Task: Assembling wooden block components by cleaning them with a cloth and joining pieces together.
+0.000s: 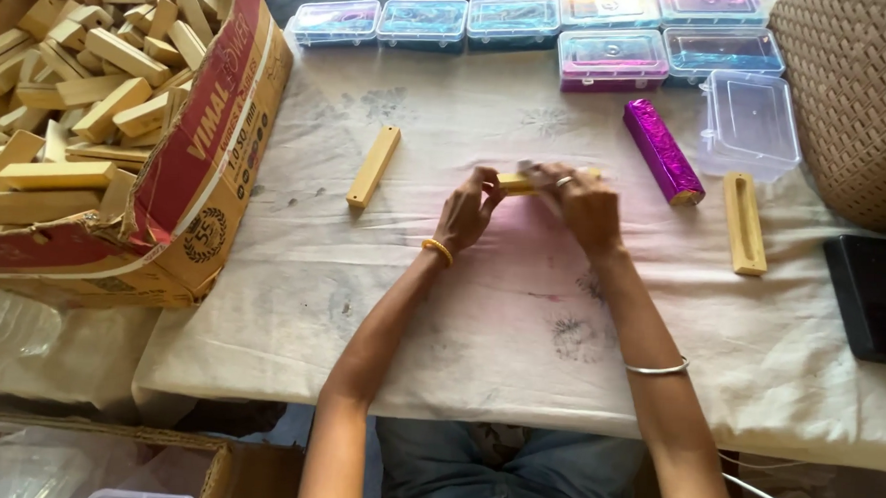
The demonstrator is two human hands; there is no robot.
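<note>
Your left hand (467, 213) and right hand (584, 207) pinch a yellow wooden block (516, 182) between their fingers, mid-desk (480, 319); a purple foil-wrapped block (662, 152) lies toward the far right edge.

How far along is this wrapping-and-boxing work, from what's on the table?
Looks done: one block wrapped in purple foil and a row of closed plastic cases along the far edge. In hand: the left hand and right hand grip a bare wooden block. Left: two bare blocks on the cloth and a cardboard box full of blocks.
</note>
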